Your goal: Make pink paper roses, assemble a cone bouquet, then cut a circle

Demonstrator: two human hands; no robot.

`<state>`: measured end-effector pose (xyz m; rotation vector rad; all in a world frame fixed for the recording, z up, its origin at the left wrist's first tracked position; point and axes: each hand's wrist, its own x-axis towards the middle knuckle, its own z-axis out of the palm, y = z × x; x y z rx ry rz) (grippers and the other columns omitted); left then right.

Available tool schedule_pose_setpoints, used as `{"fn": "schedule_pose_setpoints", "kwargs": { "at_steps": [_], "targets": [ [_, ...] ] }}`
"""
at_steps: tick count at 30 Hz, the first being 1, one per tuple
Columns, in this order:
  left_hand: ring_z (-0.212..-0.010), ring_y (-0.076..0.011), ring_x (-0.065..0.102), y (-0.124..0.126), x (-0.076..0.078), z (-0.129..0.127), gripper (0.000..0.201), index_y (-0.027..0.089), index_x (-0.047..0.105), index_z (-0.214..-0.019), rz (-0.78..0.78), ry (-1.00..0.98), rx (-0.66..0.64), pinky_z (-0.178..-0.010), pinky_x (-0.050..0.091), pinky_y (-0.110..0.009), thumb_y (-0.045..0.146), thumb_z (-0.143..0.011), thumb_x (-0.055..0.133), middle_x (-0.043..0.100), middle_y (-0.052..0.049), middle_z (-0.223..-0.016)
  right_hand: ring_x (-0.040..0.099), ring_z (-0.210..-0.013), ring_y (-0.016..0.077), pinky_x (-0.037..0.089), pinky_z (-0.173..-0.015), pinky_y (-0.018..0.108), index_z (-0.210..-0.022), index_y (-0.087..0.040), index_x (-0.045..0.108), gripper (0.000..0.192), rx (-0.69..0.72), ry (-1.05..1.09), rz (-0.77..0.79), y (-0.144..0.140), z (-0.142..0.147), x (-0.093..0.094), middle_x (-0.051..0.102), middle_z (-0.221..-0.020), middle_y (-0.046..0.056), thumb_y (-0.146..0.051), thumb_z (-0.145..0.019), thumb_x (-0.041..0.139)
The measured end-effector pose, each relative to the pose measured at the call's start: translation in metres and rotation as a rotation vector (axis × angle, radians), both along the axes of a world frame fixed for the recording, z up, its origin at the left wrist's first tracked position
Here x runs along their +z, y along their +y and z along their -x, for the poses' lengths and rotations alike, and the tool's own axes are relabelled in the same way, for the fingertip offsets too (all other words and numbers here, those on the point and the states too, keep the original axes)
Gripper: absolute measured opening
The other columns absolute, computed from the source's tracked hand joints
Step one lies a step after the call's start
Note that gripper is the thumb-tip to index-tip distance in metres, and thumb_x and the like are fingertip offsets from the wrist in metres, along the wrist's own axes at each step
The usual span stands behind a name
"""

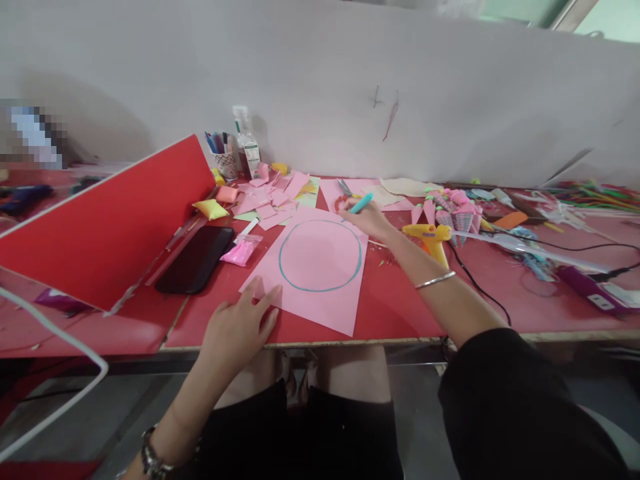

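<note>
A pink paper sheet (320, 293) lies on the red table (400, 300) in front of me, with a teal circle (320, 256) drawn on it. My left hand (240, 327) rests flat on the sheet's near left corner, fingers spread. My right hand (367, 219) is at the sheet's far right corner and grips a teal marker (361, 203), whose tip is at the circle's upper right edge.
A black phone (196, 259) and a red board (107, 220) lie to the left. Pink paper scraps (270, 197), scissors (344, 190), a pen cup (225, 160) and a bottle (247, 143) sit at the back. A yellow glue gun (430, 237) and cables lie to the right.
</note>
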<state>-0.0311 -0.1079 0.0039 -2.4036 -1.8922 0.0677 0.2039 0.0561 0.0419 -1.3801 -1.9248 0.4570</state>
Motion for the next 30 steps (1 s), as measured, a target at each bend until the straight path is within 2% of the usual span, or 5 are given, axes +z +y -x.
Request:
{"fn": "schedule_pose_setpoints", "kwargs": {
  "at_steps": [5, 9, 13, 24, 30],
  "targets": [
    [-0.080, -0.0242, 0.063, 0.000, -0.002, 0.000, 0.041, 0.027, 0.046, -0.123, -0.006, -0.026, -0.008, -0.070, 0.048, -0.040, 0.026, -0.084, 0.032, 0.042, -0.014, -0.131, 0.048, -0.048, 0.0075, 0.039, -0.048, 0.020, -0.062, -0.016, 0.052, 0.014, 0.167, 0.295, 0.300, -0.003, 0.037, -0.016, 0.050, -0.052, -0.004, -0.027, -0.068, 0.058],
    [-0.076, -0.0225, 0.063, 0.000, -0.003, 0.000, 0.041, 0.029, 0.045, -0.123, -0.011, -0.020, -0.004, -0.069, 0.048, -0.039, 0.026, -0.084, 0.032, 0.041, -0.012, -0.132, 0.055, -0.051, 0.0084, 0.045, -0.049, 0.020, -0.065, -0.015, 0.052, 0.020, 0.269, 0.409, 0.423, -0.009, 0.063, -0.027, 0.057, -0.056, 0.000, -0.028, -0.079, 0.046],
    [-0.075, -0.0221, 0.063, 0.001, -0.005, 0.001, 0.041, 0.030, 0.044, -0.123, -0.016, 0.008, 0.000, -0.068, 0.048, -0.038, 0.027, -0.085, 0.030, 0.040, -0.012, -0.132, 0.055, -0.047, 0.0067, 0.041, -0.040, 0.015, -0.064, -0.017, 0.048, 0.017, 0.329, 0.513, 0.558, -0.011, 0.078, -0.034, 0.057, -0.053, -0.002, -0.023, -0.080, 0.047],
    [-0.076, -0.0216, 0.063, 0.001, -0.004, 0.001, 0.041, 0.028, 0.044, -0.123, 0.022, -0.069, -0.002, -0.072, 0.047, -0.039, 0.027, -0.085, 0.030, 0.046, -0.013, -0.127, 0.048, -0.041, 0.0033, 0.036, -0.037, 0.012, -0.061, -0.018, 0.043, 0.018, 0.391, 0.469, 0.534, -0.004, 0.079, -0.040, 0.054, -0.049, -0.005, -0.020, -0.079, 0.046],
    [-0.078, -0.0227, 0.063, 0.001, -0.005, 0.003, 0.040, 0.026, 0.048, -0.121, 0.006, -0.064, -0.013, -0.072, 0.047, -0.039, 0.027, -0.085, 0.030, 0.048, -0.014, -0.124, 0.049, -0.041, 0.0032, 0.036, -0.037, 0.012, -0.062, -0.018, 0.044, 0.016, 0.352, 0.490, 0.497, 0.006, 0.076, -0.045, 0.055, -0.050, -0.005, -0.023, -0.076, 0.050]
  ]
}}
